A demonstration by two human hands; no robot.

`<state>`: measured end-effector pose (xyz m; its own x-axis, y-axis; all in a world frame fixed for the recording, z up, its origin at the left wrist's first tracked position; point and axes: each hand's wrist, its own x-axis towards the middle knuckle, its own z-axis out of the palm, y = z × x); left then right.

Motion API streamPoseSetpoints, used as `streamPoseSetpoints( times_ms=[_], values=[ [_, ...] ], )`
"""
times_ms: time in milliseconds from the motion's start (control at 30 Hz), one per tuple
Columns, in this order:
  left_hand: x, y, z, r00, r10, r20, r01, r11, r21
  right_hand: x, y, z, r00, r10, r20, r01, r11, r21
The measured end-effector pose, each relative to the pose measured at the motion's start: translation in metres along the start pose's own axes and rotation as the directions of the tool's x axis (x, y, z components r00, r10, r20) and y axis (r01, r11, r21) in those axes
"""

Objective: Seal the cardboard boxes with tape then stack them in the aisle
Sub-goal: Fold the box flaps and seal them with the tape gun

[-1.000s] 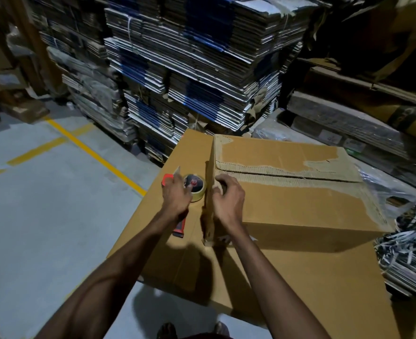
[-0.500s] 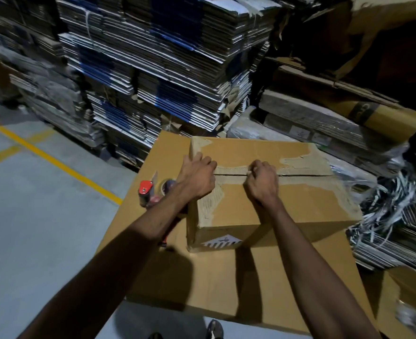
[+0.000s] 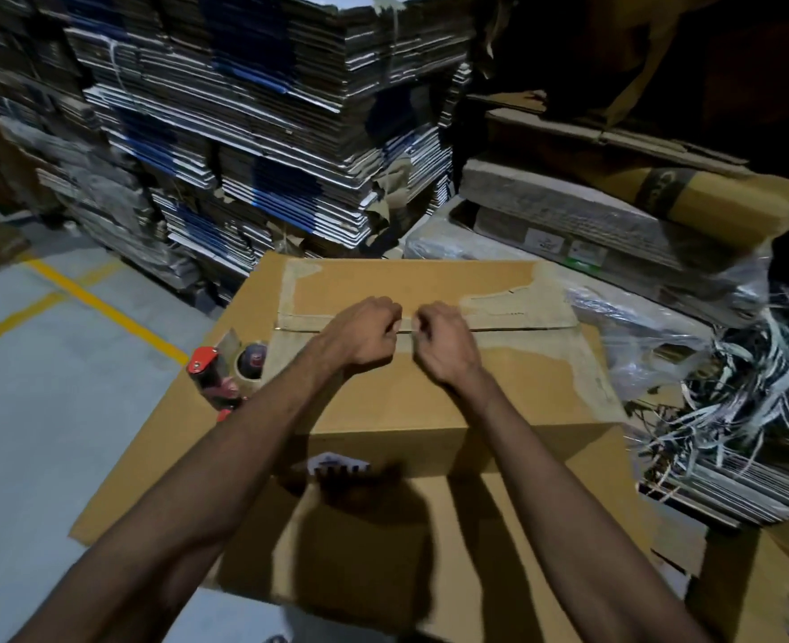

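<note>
Partly hidden: tape dispenser (image 3: 218, 375) behind box (image 3: 430, 401).

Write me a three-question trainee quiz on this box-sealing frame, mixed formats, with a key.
1. True or false: the tape dispenser is held in one of the hands.
2. Multiple choice: both hands, left hand and right hand, are at A) the centre seam of the cardboard box, B) its front label, C) the yellow floor line.
3. Fill in: the box rests on a larger ____.

Key: 1 false; 2 A; 3 cardboard box.
</note>
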<state>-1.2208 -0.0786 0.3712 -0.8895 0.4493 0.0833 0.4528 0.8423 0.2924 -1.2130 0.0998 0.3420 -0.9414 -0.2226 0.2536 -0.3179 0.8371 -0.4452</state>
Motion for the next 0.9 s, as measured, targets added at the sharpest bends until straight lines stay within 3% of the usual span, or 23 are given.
streamPoseSetpoints(
  times_ms=[133,267,333,500,667,900],
  values=[
    [0.019,0.031,0.016,0.999,-0.045,-0.021,0.045,0.999,0.003,-0.005,0.045,-0.025,0.999,-0.048,-0.007,0.048,0.999,0.005],
    [0.014,0.029,0.029,0.993,-0.077,-0.088,0.074,0.997,-0.039,-0.028,0.145,-0.078,0.989,0.102,-0.103,-0.109,0.992,-0.067],
    [0.018,0.033,0.031,0.99,-0.095,-0.107,0.093,0.995,-0.024,-0.037,0.174,-0.092,0.964,0.18,-0.198,-0.184,0.983,-0.004],
    [0.02,0.052,0.047,0.973,-0.193,-0.123,0.206,0.973,0.106,-0.045,0.175,-0.088,0.9,0.347,-0.264,-0.365,0.931,-0.022],
    [0.015,0.055,0.056,0.955,-0.23,-0.185,0.256,0.958,0.127,-0.047,0.176,-0.094,0.859,0.413,-0.303,-0.426,0.904,0.024],
    [0.017,0.059,0.058,0.949,-0.254,-0.185,0.284,0.946,0.159,-0.045,0.173,-0.105,0.819,0.551,-0.158,-0.559,0.829,-0.009]
  ],
)
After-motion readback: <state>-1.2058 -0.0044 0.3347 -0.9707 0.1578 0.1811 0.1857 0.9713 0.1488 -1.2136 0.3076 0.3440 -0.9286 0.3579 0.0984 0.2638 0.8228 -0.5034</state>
